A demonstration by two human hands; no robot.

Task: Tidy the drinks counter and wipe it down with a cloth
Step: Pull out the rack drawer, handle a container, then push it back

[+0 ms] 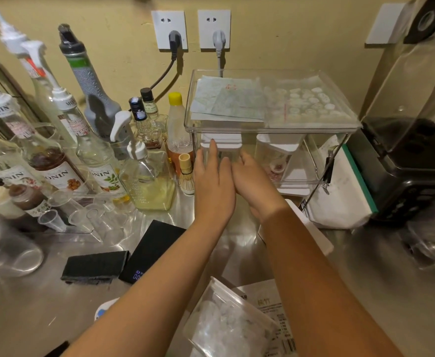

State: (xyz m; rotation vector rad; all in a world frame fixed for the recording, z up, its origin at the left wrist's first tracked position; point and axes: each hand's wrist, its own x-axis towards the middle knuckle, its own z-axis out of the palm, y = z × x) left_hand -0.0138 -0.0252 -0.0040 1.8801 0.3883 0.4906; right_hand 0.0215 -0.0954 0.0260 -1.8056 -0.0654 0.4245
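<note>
Both my hands reach under the lower level of a clear acrylic rack (270, 127) at the back of the steel counter (43, 305). My left hand (214, 184) lies flat on the front of a clear canister with a white lid (221, 140), fingertips reaching the lid. My right hand (253, 184) cups that canister's right side, touching my left hand. The canister's body is mostly hidden behind my hands. No wiping cloth is clearly in view.
Syrup bottles (59, 173), a bamboo whisk (186, 176) and small clear cups (54, 220) crowd the left. A black scale (152, 251) and black pad (95, 266) lie in front. A zip bag (226, 323) sits near me. Right: second canister (275, 155), white bag (340, 199), black blender (412, 155).
</note>
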